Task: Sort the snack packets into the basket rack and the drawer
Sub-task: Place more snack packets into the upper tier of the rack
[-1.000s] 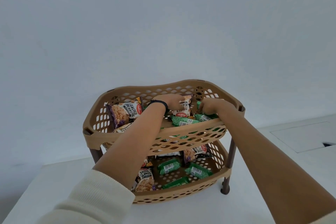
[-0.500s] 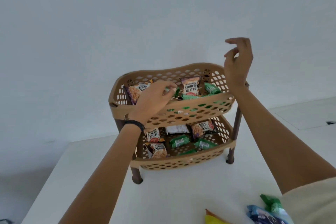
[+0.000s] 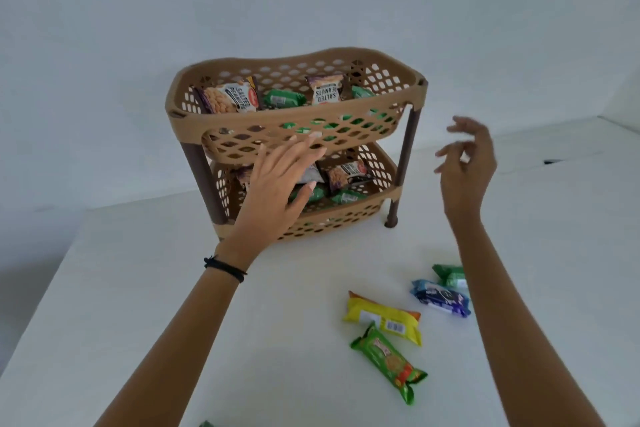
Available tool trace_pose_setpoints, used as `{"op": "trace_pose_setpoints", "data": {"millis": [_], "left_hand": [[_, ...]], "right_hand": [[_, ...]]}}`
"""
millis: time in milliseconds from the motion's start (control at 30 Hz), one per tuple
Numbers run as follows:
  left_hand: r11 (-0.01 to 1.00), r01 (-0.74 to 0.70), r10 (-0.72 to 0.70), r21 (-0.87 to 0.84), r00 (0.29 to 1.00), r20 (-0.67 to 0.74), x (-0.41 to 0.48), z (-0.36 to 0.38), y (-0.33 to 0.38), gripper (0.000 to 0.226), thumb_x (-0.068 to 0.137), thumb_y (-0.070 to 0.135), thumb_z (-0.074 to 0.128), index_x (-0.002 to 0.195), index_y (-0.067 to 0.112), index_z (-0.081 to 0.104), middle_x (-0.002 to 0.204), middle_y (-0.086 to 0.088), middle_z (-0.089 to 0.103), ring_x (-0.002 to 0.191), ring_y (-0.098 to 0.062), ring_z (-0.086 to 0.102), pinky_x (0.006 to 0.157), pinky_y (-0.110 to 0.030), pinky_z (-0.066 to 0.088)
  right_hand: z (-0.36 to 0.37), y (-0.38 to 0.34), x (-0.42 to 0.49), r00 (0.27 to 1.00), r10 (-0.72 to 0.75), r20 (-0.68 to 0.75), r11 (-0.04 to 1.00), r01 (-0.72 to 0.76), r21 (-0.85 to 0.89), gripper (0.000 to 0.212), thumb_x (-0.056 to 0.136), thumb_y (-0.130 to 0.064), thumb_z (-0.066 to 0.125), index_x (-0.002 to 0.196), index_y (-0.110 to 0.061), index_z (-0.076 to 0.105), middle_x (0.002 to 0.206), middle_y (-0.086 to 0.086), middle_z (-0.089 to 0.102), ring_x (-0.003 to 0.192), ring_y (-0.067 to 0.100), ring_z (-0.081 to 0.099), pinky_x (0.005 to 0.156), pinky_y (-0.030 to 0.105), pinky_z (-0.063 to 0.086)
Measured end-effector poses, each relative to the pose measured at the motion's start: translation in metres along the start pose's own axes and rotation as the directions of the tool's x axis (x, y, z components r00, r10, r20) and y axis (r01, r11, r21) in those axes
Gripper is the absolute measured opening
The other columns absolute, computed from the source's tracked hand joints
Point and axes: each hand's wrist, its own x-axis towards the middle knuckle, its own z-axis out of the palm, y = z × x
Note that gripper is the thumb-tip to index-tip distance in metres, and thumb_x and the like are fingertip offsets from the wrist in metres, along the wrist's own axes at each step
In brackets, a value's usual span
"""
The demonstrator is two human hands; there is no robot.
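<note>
From the head view, a tan two-tier perforated plastic basket rack (image 3: 294,121) on dark brown legs stands on the white bench (image 3: 138,288), with salted-peanut and green snack packets in both tiers. The left hand (image 3: 277,191) is spread flat and empty in front of the lower tier. The right hand (image 3: 467,166) hangs loose and empty to the rack's right. On the bench lie a yellow packet (image 3: 382,317), a green biscuit packet (image 3: 389,360), a blue packet (image 3: 440,298) and a small green packet (image 3: 450,276)
</note>
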Motion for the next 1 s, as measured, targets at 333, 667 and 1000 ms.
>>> {"op": "trace_pose_setpoints", "data": {"millis": [333,667,1000], "left_hand": [[0.955,-0.097,0.245,-0.279,0.788,0.565,-0.083,0.092,0.062,0.041,0.096,0.031,0.046,0.137,0.030,0.043,0.152,0.009,0.032,0.142,-0.011,0.020,0.116,-0.035,0.014],[0.935,-0.081,0.332,-0.344,0.532,0.779,-0.103,0.125,0.094,0.045,0.080,0.027,0.071,0.123,0.017,0.060,0.121,-0.007,0.063,0.111,-0.024,0.055,0.085,-0.032,0.039],[0.943,-0.249,0.326,-0.223,0.541,0.776,-0.120,0.126,0.075,0.049,0.082,0.019,0.068,0.128,0.019,0.051,0.130,-0.003,0.056,0.122,-0.023,0.047,0.101,-0.037,0.027]], "right_hand": [[-0.075,0.068,-0.122,0.853,0.356,0.381,0.908,-0.221,-0.355,0.042,0.084,0.008,0.044,0.109,-0.023,0.056,0.091,0.000,0.064,0.086,0.018,0.061,0.069,0.018,0.047],[-0.108,0.093,-0.163,0.594,0.479,0.647,0.787,0.036,-0.616,0.042,0.088,-0.008,0.056,0.128,-0.017,0.050,0.127,0.007,0.053,0.116,0.023,0.050,0.091,0.023,0.038],[-0.103,0.097,-0.164,0.523,0.544,0.655,0.718,0.114,-0.687,0.052,0.082,-0.015,0.065,0.131,-0.018,0.047,0.123,0.006,0.054,0.114,0.024,0.049,0.089,0.029,0.043]]}}
